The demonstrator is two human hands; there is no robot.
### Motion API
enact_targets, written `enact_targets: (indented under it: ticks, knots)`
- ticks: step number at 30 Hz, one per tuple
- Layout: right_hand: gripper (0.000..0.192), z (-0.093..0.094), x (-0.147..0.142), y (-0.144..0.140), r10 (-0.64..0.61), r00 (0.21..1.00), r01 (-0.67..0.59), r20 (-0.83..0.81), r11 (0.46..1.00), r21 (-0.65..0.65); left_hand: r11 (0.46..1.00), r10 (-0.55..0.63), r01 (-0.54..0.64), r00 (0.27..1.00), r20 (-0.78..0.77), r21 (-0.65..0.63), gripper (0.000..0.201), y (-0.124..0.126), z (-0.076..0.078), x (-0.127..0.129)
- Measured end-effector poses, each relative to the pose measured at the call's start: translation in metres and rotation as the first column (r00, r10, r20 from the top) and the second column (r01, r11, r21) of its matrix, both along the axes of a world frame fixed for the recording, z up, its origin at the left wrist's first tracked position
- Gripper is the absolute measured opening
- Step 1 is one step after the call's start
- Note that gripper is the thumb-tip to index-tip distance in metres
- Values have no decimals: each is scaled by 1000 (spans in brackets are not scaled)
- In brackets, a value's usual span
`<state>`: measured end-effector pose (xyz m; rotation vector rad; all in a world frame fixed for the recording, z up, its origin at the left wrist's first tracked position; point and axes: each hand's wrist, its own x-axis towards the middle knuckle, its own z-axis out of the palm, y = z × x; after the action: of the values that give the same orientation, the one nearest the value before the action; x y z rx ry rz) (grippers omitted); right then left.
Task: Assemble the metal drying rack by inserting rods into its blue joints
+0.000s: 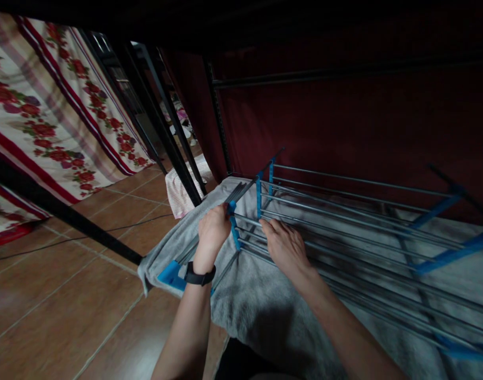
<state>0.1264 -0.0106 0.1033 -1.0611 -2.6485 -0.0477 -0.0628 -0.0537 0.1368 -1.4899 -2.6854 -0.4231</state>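
A rack of grey metal rods (pixel 344 211) with blue plastic connectors (pixel 443 258) lies on a grey towel (pixel 261 311). My left hand (pixel 211 232), a black band on its wrist, is closed around a blue side piece (pixel 234 232) and the rods at the rack's left end. My right hand (pixel 284 245) rests on the rods just right of that piece, fingers curled over them. A loose blue connector (pixel 170 274) with more rods lies under my left wrist.
Brown tiled floor (pixel 59 295) spreads to the left. Black bed-frame posts (pixel 162 126) cross the view, with floral bedding (pixel 47 111) hanging behind them. A dark red curtain (pixel 344 121) backs the rack. A pale cloth (pixel 180 195) lies by the post.
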Motion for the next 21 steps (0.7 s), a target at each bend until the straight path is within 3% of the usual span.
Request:
enact_targets:
  ticks: [21]
  knots:
    - [47,4,-2,1,-13,999,15,35,997,-72,999,43,-44,999,-21,-32,37,1,5,9]
